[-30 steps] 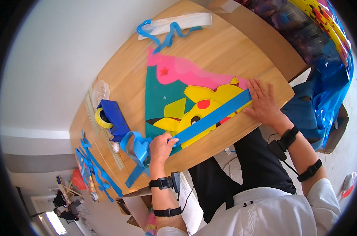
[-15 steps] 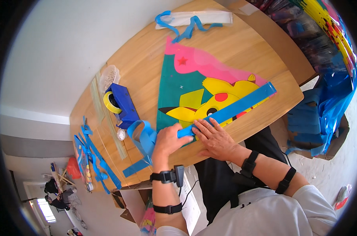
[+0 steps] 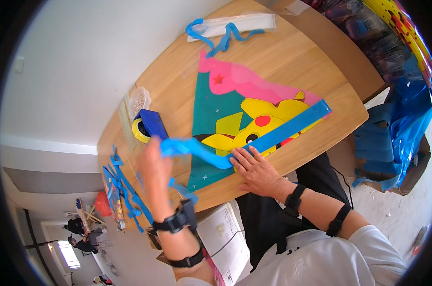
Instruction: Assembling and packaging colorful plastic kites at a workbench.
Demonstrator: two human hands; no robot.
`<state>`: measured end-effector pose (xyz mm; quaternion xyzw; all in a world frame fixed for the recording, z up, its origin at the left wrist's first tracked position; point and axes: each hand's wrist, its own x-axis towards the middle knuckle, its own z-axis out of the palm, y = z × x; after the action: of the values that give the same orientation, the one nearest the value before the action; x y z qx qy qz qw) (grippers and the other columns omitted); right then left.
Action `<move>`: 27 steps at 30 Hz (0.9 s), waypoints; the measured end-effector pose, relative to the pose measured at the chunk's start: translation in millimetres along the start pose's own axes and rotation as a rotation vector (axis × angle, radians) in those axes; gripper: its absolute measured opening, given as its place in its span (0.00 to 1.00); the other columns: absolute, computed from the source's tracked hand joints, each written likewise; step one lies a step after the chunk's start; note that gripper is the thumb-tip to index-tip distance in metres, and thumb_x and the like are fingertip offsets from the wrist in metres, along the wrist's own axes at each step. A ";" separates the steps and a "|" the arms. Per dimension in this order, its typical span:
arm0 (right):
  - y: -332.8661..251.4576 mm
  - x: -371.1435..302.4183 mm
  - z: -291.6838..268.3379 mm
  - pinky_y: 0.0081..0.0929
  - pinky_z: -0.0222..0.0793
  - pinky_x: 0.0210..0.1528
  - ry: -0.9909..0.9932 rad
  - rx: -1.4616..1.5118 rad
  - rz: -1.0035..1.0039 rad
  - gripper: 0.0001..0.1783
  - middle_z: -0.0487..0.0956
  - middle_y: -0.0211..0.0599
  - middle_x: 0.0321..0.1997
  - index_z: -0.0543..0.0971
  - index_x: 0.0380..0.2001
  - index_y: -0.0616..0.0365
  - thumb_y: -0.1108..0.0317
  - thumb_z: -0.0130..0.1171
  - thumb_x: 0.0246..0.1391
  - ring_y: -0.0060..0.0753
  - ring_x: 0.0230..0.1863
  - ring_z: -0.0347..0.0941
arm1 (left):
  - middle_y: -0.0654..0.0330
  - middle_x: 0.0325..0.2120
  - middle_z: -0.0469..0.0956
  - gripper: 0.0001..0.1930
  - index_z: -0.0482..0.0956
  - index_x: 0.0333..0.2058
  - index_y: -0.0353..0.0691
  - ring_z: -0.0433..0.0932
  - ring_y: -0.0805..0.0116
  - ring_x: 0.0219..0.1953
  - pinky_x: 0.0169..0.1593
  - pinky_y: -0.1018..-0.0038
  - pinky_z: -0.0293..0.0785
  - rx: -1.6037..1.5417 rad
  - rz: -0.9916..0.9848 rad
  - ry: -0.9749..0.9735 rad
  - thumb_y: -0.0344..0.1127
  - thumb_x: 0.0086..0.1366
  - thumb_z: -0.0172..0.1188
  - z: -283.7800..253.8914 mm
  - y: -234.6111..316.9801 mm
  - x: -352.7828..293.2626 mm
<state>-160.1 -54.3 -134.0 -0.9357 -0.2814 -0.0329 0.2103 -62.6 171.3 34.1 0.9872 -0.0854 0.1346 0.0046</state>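
Observation:
A triangular printed sheet (image 3: 216,102), teal and pink with a yellow cartoon animal, lies on the wooden table (image 3: 292,62). Along its near right edge runs a flat blue strip (image 3: 292,123). My right hand (image 3: 259,171) rests flat on that strip near its left part, fingers outstretched. Beyond my fingers the strip continues leftward in a loose, twisted length, raised off the sheet, up to my left hand (image 3: 155,171). Motion blurs the left hand, but its fingers appear closed at the strip. Close by it stands a blue tape dispenser (image 3: 152,123) with a yellow roll.
Behind the dispenser sits a clear tub of small pale bits (image 3: 139,99). More blue strips (image 3: 130,193) lie at the table's left edge, and a white packet (image 3: 254,24) with a curled blue strip at the far edge. Right of the table, a carton (image 3: 418,164) holds blue material.
My left hand has moved left and up from beside the right hand, and the loose blue strip now stretches between them. The right hand stays pressed on the strip.

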 end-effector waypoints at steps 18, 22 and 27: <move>-4.8 3.6 -1.0 0.51 0.36 0.74 0.046 0.063 -0.031 0.45 0.65 0.44 0.66 0.68 0.62 0.60 0.39 0.61 0.49 0.48 0.71 0.53 | 0.44 0.69 0.53 0.31 0.56 0.66 0.34 0.49 0.43 0.71 0.69 0.49 0.48 -0.333 -0.077 -0.174 0.43 0.70 0.51 123.5 56.4 -130.9; -3.9 5.4 -0.1 0.51 0.36 0.74 0.042 0.049 -0.030 0.43 0.65 0.42 0.66 0.68 0.61 0.56 0.39 0.60 0.49 0.48 0.71 0.53 | 0.40 0.69 0.49 0.40 0.52 0.67 0.31 0.44 0.41 0.72 0.70 0.47 0.44 -0.419 -0.177 -0.144 0.52 0.67 0.54 136.5 70.2 -132.6; -4.1 6.4 -2.6 0.52 0.36 0.74 -0.007 0.067 -0.014 0.44 0.63 0.39 0.67 0.68 0.62 0.54 0.38 0.61 0.48 0.47 0.71 0.51 | 0.38 0.68 0.51 0.44 0.55 0.65 0.27 0.46 0.39 0.71 0.70 0.47 0.44 -0.497 -0.271 -0.089 0.57 0.63 0.59 143.7 65.0 -126.8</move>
<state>-156.8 -49.0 -128.9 -0.9263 -0.2896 -0.0214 0.2403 -155.8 123.9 -139.1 0.9632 0.0171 0.0642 0.2605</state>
